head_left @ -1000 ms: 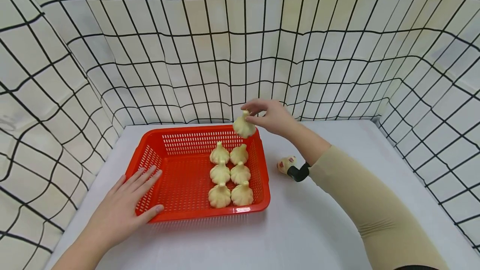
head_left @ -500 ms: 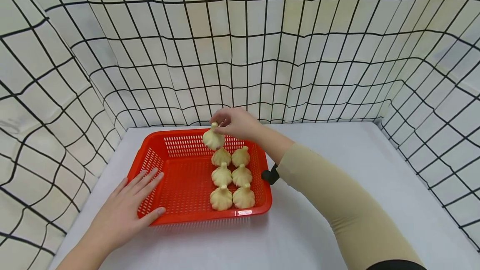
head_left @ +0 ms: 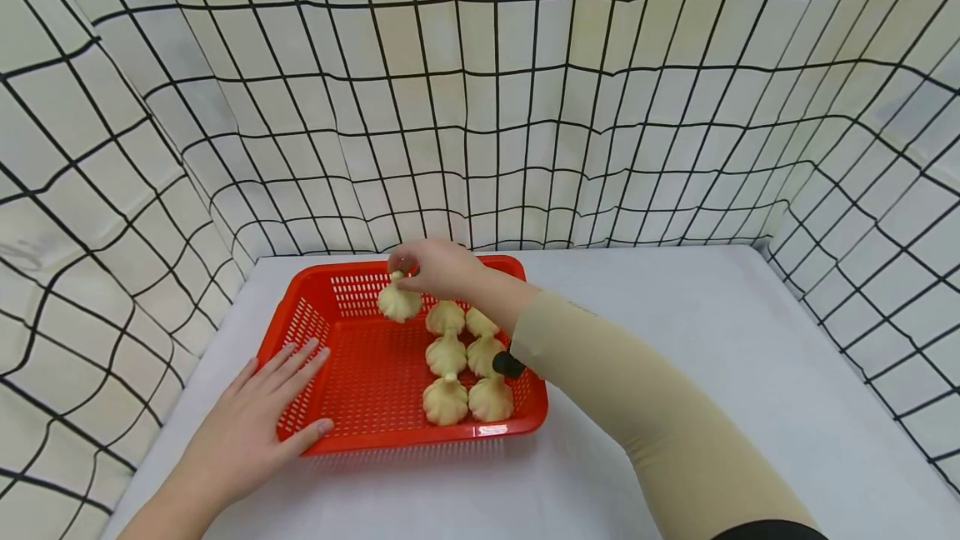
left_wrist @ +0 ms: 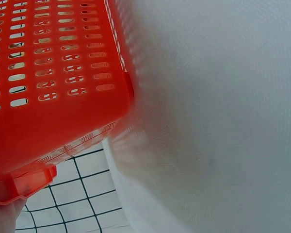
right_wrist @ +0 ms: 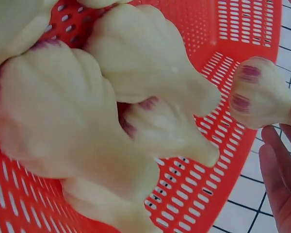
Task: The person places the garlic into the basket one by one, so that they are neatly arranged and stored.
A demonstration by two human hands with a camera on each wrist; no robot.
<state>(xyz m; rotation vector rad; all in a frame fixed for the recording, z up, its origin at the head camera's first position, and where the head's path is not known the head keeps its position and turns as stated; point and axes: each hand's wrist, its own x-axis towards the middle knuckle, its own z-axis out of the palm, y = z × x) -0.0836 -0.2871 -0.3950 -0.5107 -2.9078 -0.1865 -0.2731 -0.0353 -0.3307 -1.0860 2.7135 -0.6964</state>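
My right hand (head_left: 438,269) pinches a garlic bulb (head_left: 399,300) by its stem, over the back middle of the red plastic basket (head_left: 360,440). In the right wrist view that held bulb (right_wrist: 259,94) shows purple patches on its base. Several pale garlic bulbs (head_left: 446,354) stand stem up in two columns on the basket's right side, partly covered by my right forearm. My left hand (head_left: 251,415) rests on the basket's left rim with its fingers spread. The left wrist view shows the basket's slotted outer wall (left_wrist: 53,77) and a bit of hand (left_wrist: 4,216) at its lower corner.
A white-covered table (head_left: 637,290) lies under the basket. Black netting (head_left: 510,107) over pale cloth rises at the back and both sides. A small black piece (head_left: 508,365) shows under my right wrist.
My right hand has carried its garlic bulb leftward and lower, from the basket's back right corner to its back middle. The bulb on the table at right is gone from view. My left hand stays put.
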